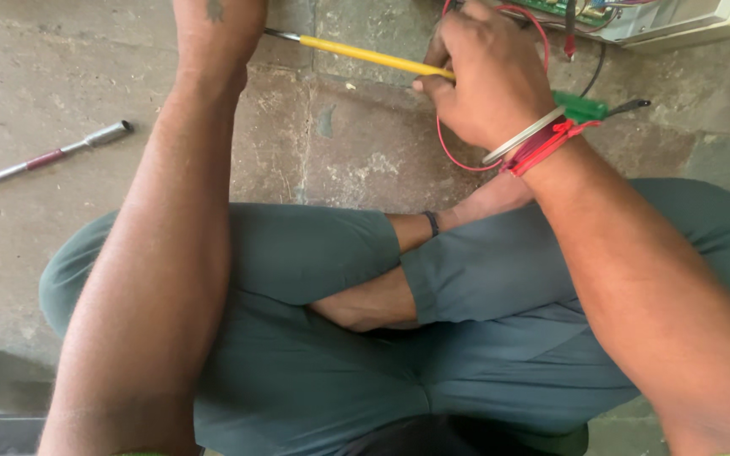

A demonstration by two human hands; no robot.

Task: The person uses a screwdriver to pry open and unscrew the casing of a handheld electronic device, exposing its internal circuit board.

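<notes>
My right hand is closed around a screwdriver with a yellow shaft sleeve and a green handle end that sticks out past my wrist. Its metal tip points left toward my left forearm. My left hand itself is out of view above the top edge; only the arm shows. A red wire loops around my right hand. Bangles and red thread sit on my right wrist.
I sit cross-legged in grey-green trousers on a stone floor. A metal socket driver with a red band lies on the floor at left. An open device with a green circuit board stands at the top right.
</notes>
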